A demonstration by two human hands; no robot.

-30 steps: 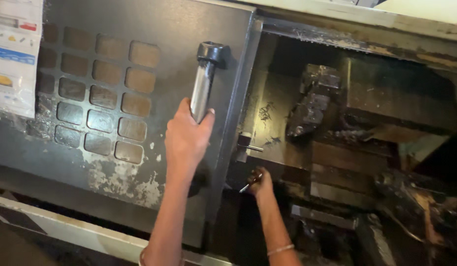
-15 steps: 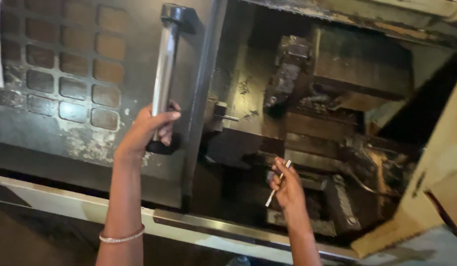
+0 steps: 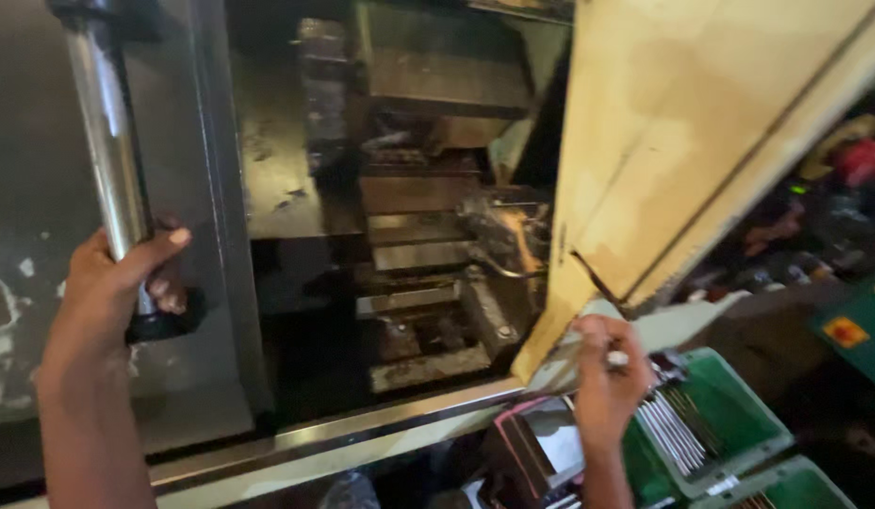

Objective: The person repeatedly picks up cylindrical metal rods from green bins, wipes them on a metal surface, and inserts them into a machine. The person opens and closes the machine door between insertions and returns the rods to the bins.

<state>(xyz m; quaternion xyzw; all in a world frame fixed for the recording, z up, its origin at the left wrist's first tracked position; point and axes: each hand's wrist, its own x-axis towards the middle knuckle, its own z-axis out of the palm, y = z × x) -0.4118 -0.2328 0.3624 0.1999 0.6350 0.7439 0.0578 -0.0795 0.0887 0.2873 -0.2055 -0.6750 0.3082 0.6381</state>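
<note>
My left hand (image 3: 112, 287) grips the lower end of a long steel handle (image 3: 103, 151) mounted upright on the dark sliding machine door (image 3: 41, 188). My right hand (image 3: 602, 377) is out in front of the machine, below its cream side panel (image 3: 701, 141), and holds a thin metal rod (image 3: 614, 358) whose end shows between the fingers. Just below this hand stands a green tray (image 3: 729, 415) with several similar metal rods laid side by side. The open machine bay (image 3: 418, 236) with grimy metal blocks lies between the two hands.
A steel sill (image 3: 362, 429) runs along the bottom of the opening. A second green tray (image 3: 795, 485) sits at the lower right. A green box (image 3: 857, 330) and cluttered items fill the dim area at the right edge.
The view has swung right. My right hand has come out of the machine bay with the thin rod and now hovers over the green tray. My left hand stays on the door handle.
</note>
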